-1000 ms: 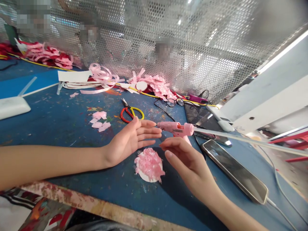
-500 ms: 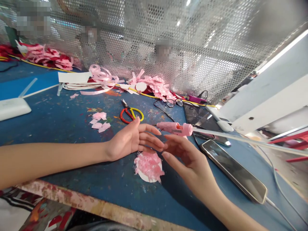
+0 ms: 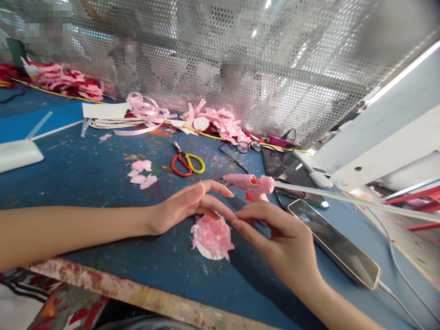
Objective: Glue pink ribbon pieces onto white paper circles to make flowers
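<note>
head view, working outward from my side of the blue table (image 3: pixel 85 174): my right hand (image 3: pixel 288 243) comes in from the lower right, fingers curled loosely with the fingertips (image 3: pixel 240 214) drawn together, and they meet the fingertips of my left hand (image 3: pixel 182 208) just above the far edge of the white disc covered in pink petals (image 3: pixel 211 236). the left hand lies nearly flat, fingers stretched out and only slightly spread, holding nothing i can make out. whether something tiny is pinched where the two hands meet i cannot tell (any scrap there would be hidden by the fingers).

the disc lies flat on the table, directly under that meeting point, touching neither palm.

to do this well i'd judge a light touch is best: keep the fingertips low over the disc, press gently, and avoid dragging the loose petals sideways.

just beyond the hands stands the pink glue gun (image 3: pixel 249 184), nozzle pointing left toward my left fingertips, so i'd keep clear of the tip. a phone (image 3: pixel 335 250) lies to the right. farther off are red-and-yellow scissors (image 3: pixel 185 162) and loose pink scraps (image 3: pixel 142 173).
</note>
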The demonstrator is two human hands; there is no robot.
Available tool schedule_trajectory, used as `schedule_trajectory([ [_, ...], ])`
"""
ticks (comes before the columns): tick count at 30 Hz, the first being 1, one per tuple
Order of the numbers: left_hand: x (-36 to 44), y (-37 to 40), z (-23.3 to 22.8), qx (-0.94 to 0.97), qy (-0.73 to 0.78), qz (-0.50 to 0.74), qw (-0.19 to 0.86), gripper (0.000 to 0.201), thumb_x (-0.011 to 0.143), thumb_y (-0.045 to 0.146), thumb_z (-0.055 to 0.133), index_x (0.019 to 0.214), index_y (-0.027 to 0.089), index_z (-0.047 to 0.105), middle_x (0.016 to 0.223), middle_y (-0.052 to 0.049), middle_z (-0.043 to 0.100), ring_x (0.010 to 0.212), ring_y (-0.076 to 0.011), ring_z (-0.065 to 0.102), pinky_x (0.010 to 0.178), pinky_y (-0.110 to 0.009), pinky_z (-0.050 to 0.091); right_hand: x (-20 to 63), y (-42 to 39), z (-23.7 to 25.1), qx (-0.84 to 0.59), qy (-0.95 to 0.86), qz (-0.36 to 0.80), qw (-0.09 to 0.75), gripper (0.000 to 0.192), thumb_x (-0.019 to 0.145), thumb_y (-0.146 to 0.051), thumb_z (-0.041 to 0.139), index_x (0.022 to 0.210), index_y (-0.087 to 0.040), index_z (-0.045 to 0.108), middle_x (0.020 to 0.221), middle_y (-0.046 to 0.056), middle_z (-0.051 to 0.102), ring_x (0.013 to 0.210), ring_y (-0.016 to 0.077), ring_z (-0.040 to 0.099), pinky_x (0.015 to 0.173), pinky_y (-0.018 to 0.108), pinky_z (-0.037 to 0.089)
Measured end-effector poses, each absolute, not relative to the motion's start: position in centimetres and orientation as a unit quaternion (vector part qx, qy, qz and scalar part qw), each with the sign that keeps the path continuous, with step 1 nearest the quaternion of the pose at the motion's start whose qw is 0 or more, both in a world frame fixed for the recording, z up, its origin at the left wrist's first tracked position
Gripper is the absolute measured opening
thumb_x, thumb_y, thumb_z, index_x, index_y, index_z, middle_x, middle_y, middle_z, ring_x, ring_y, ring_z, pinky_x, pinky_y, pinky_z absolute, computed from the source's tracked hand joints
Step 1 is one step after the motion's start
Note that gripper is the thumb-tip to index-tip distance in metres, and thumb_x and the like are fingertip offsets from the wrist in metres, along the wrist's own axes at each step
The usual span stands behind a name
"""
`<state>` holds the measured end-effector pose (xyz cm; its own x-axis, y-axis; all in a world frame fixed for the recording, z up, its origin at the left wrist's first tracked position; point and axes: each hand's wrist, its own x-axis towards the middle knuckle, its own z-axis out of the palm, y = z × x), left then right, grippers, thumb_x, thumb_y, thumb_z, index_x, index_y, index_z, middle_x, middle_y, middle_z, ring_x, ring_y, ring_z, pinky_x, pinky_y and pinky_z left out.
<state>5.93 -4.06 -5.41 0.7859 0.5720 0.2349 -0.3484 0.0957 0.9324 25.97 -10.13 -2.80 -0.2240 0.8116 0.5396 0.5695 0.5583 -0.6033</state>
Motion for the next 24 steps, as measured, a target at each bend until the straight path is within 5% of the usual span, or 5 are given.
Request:
schedule_trajectory([
  [10, 4.5, -3.6, -5.0, 0.841, -0.006, 0.305, 0.448, 0.057, 0.088, 0.055, 0.048, 0.134, 0.022, 0.037, 0.114, -0.012, 0.069, 0.115, -0.0288, 0.059, 0.100, -0.044, 0.039, 26.5, -10.6, -2.8, -0.280, -0.861, 0.065, 0.418, 0.026, 0.078, -0.002, 0.063, 0.097, -0.020, 0.067, 0.085, 0.005, 0.072, 0.078, 0.0153, 0.069, 0.067, 0.025, 0.059],
  [24, 4.3, -4.1, -4.8, 0.862, -0.047, 0.312, 0.397, 0.059, 0.085, 0.048, 0.055, 0.138, 0.027, 0.037, 0.109, -0.010, 0.071, 0.118, -0.0299, 0.056, 0.102, -0.044, 0.040, 28.0, -11.2, -3.0, -0.165, -0.924, -0.120, 0.323, 0.023, 0.091, -0.010, 0.046, 0.105, -0.009, 0.065, 0.102, 0.010, 0.072, 0.095, 0.0179, 0.067, 0.084, 0.028, 0.058],
])
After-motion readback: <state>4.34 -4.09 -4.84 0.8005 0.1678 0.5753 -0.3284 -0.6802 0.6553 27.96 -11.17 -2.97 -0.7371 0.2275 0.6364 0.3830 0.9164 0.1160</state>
